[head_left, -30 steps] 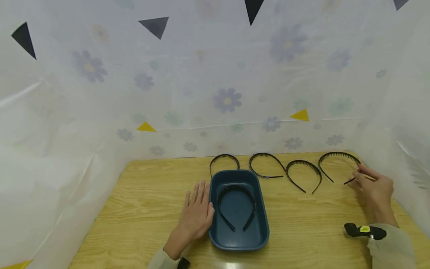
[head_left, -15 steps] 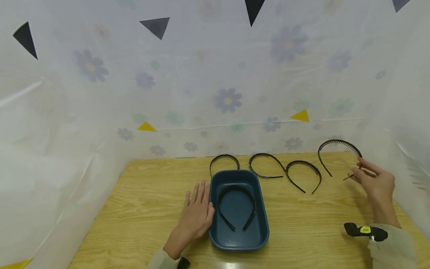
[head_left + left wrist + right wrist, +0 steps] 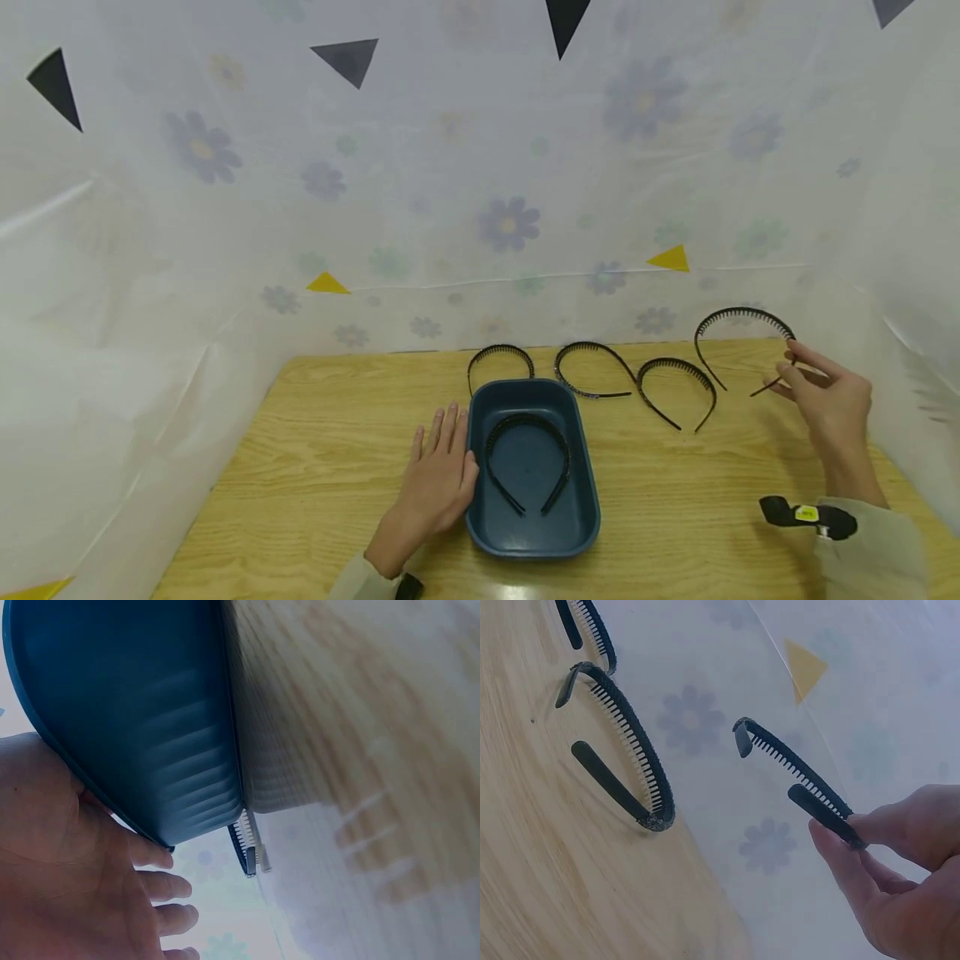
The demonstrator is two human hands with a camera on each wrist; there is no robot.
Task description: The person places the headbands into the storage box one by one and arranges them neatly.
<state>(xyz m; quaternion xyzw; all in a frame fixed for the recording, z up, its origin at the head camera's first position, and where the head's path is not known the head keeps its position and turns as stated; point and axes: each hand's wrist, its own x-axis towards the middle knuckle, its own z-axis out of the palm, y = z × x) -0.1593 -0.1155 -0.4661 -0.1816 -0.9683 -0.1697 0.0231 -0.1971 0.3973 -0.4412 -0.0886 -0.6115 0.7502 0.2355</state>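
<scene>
A wooden table (image 3: 337, 433) met a flowery sheet (image 3: 420, 183). Right of the blue tub (image 3: 531, 535), the right hand (image 3: 834, 408) pinched a black toothed headband (image 3: 798, 763), held up, round top toward the sheet, tips away from it. The left hand (image 3: 435, 487), fingers straight, touched the tub. Table stretched right of the tub. A yellow wrist label (image 3: 806, 513) looked too small to read.

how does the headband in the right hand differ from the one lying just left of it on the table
The held headband is up off the table, while the neighboring headband rests on it. The right hand pinches the held headband; no hand touches the neighboring headband. Both are black, curved and open-ended, with a row of inner teeth.
</scene>
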